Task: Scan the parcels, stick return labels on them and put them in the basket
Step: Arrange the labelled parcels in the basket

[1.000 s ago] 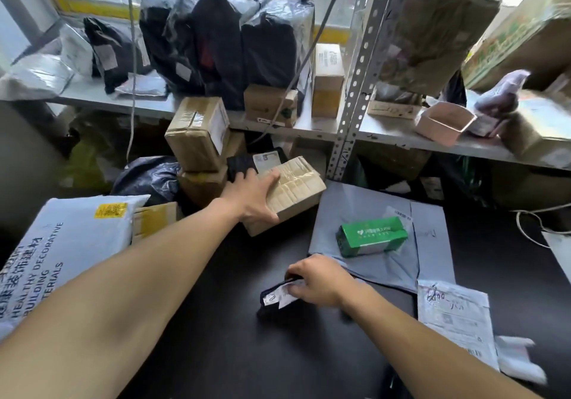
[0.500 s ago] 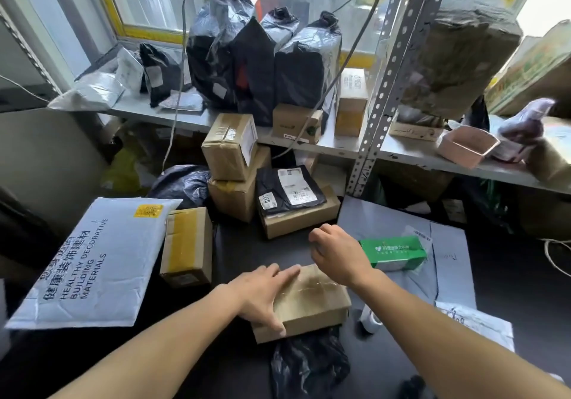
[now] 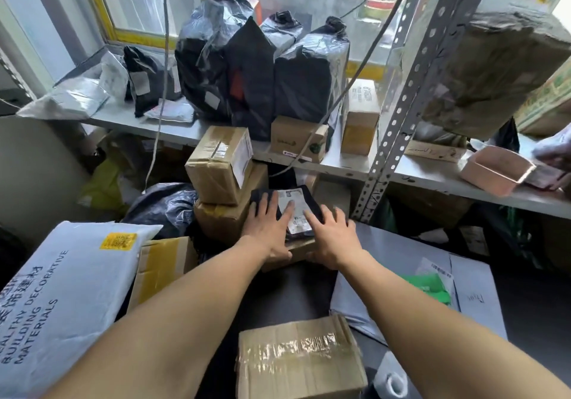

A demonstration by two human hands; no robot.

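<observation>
Reaching with both hands onto a black bag on a flat brown box.

Our left hand (image 3: pixel 268 225) and right hand (image 3: pixel 332 238) lie with fingers straight on the black bag (image 3: pixel 296 210), touching its white label (image 3: pixel 293 210); the thumbs hook the flat box (image 3: pixel 293 252) edge beneath. Two stacked boxes (image 3: pixel 221 179) crowd the left side, a metal shelf post (image 3: pixel 398 114) stands right. Nearest us sits a taped box (image 3: pixel 298 358); a white padded envelope (image 3: pixel 58 299) lies left, a green packet (image 3: pixel 431 287) on grey mailers (image 3: pixel 475 303) right. Black sacks (image 3: pixel 256 68) fill the shelf (image 3: pixel 432 176).
</observation>
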